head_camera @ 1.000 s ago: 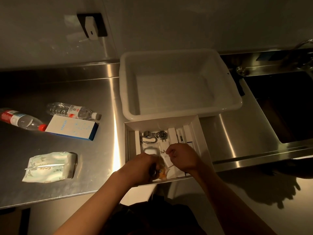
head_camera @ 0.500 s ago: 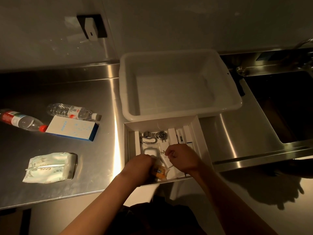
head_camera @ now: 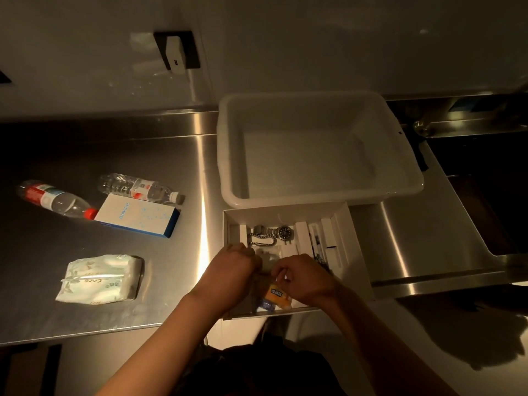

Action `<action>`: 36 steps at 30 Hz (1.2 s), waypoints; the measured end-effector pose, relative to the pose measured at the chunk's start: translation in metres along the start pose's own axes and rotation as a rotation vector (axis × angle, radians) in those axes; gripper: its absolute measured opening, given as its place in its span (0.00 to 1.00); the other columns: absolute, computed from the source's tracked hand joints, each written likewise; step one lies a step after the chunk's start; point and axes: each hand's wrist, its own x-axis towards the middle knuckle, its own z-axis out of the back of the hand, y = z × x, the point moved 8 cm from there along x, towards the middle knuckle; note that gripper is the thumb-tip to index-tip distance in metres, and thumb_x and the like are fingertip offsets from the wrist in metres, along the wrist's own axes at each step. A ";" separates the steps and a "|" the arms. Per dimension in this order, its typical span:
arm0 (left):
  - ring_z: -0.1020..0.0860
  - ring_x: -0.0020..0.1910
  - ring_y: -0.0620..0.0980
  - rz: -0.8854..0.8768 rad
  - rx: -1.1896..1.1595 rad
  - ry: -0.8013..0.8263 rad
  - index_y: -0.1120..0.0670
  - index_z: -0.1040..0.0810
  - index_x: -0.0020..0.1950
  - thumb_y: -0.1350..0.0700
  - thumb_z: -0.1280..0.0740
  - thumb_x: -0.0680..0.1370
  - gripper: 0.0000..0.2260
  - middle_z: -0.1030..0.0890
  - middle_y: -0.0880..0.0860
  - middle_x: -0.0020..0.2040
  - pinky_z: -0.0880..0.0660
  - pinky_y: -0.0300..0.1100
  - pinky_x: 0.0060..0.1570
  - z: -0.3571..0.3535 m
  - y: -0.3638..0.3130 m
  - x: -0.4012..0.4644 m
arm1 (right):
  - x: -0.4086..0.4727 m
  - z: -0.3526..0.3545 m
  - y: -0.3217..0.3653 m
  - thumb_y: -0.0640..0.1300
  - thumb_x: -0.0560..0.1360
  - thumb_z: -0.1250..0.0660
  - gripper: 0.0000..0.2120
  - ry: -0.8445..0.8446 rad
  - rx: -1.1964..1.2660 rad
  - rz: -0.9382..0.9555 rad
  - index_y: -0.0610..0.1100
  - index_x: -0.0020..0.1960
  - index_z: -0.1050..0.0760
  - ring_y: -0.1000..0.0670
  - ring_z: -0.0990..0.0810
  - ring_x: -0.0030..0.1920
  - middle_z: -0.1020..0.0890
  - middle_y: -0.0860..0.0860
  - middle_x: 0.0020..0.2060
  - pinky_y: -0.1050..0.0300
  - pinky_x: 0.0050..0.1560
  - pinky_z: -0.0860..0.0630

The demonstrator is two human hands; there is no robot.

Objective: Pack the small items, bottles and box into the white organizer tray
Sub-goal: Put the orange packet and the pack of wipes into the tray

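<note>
Beyond both hands, touching the far edge of the organizer, sat the big white tub (head_camera: 320, 150), empty, rigid plastic, light; best lifted by its rolled rim. Directly under the hands lay the white organizer tray (head_camera: 287, 214), thin stiff walls, dividers on its right side. Well to the left of the left hand: white and blue box (head_camera: 136, 215), stiff card, probably light, easy to grasp across its long sides. Touching it, two clear bottles lying flat, one red-capped (head_camera: 54, 198), one white-capped (head_camera: 140, 187); smooth and liable to roll, take around the middle. Nearer, left of the forearm, a soft tissue pack (head_camera: 100, 278), squashy, pinch anywhere. Just beyond the fingers, a steel wristwatch (head_camera: 274, 232), dense and scratchable, lift by the band. Left hand (head_camera: 233, 271) and right hand (head_camera: 304, 277) were both curled over the tray's near compartment around a small orange packet (head_camera: 276, 295); which hand actually pinched it was unclear in the dim light.
</note>
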 end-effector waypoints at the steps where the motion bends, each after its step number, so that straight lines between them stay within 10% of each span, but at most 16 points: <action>1: 0.23 0.53 0.52 -0.015 0.028 -0.038 0.49 0.16 0.54 0.58 0.33 0.76 0.10 0.18 0.49 0.49 0.27 0.44 0.52 0.007 0.002 -0.002 | 0.001 0.000 0.002 0.39 0.77 0.36 0.11 0.000 -0.011 -0.002 0.47 0.54 0.17 0.52 0.19 0.48 0.16 0.51 0.50 0.64 0.45 0.25; 7: 0.27 0.64 0.54 -0.040 0.121 -0.189 0.48 0.18 0.56 0.54 0.30 0.72 0.12 0.20 0.49 0.57 0.35 0.57 0.70 0.034 0.011 -0.015 | 0.008 0.012 0.026 0.42 0.72 0.28 0.12 -0.067 0.024 0.088 0.48 0.56 0.19 0.52 0.21 0.52 0.20 0.53 0.53 0.58 0.51 0.25; 16: 0.29 0.66 0.53 0.139 0.012 -0.285 0.47 0.20 0.59 0.47 0.34 0.74 0.15 0.24 0.49 0.64 0.32 0.54 0.66 0.063 0.080 -0.053 | 0.024 0.014 0.089 0.56 0.71 0.29 0.27 -0.253 0.069 0.179 0.56 0.69 0.29 0.57 0.29 0.64 0.31 0.62 0.64 0.53 0.66 0.26; 25: 0.29 0.66 0.53 0.355 0.010 -0.190 0.46 0.22 0.64 0.45 0.32 0.75 0.18 0.25 0.48 0.65 0.31 0.50 0.66 0.065 0.190 -0.135 | 0.069 -0.044 0.182 0.60 0.70 0.34 0.27 -0.259 -0.014 0.317 0.58 0.68 0.30 0.57 0.30 0.66 0.32 0.62 0.65 0.51 0.66 0.26; 36: 0.40 0.76 0.50 0.446 -0.129 0.040 0.40 0.41 0.78 0.30 0.28 0.65 0.45 0.38 0.46 0.77 0.37 0.54 0.75 0.031 0.318 -0.225 | 0.116 -0.164 0.262 0.64 0.64 0.26 0.41 -0.193 -0.056 0.468 0.47 0.72 0.30 0.51 0.26 0.65 0.26 0.52 0.67 0.60 0.66 0.27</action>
